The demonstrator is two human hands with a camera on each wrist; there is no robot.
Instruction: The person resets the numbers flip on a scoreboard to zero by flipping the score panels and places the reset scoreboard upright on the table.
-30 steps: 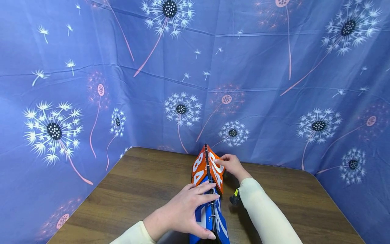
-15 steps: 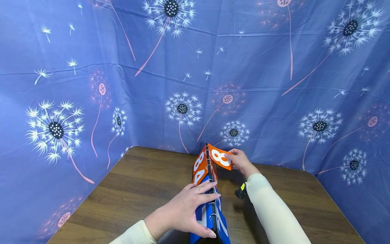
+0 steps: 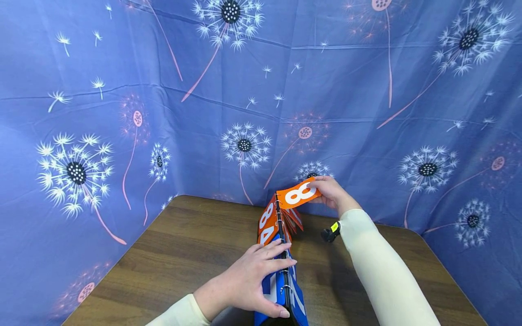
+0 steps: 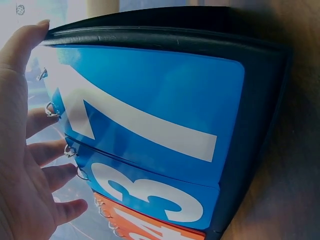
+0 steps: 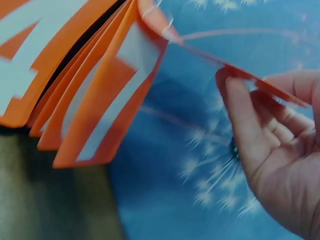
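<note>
A black flip scoreboard (image 4: 265, 90) with ring-bound number cards stands tent-like on the table, its ridge running away from me. My left hand (image 3: 249, 277) rests on the near part of the ridge, fingers spread across the rings and thumb at the near end. Beside it hang blue cards reading 7 (image 4: 160, 110) and 3 (image 4: 150, 192). At the far end my right hand (image 3: 332, 192) pinches the free edge of an orange card (image 3: 299, 194) marked 8, lifted above the ridge on its rings. Below it, several orange cards (image 5: 107, 115) hang fanned out.
The brown wooden table (image 3: 195, 240) carries the scoreboard. Behind and at both sides hangs a blue curtain (image 3: 195, 149) with dandelion prints, near the table's far edge. A black device (image 3: 330, 232) with a yellow label sits at the right wrist.
My right hand has taken hold of the orange 8 card and swung it outward and up, away from the cards below. The left hand has stayed on the ridge.
</note>
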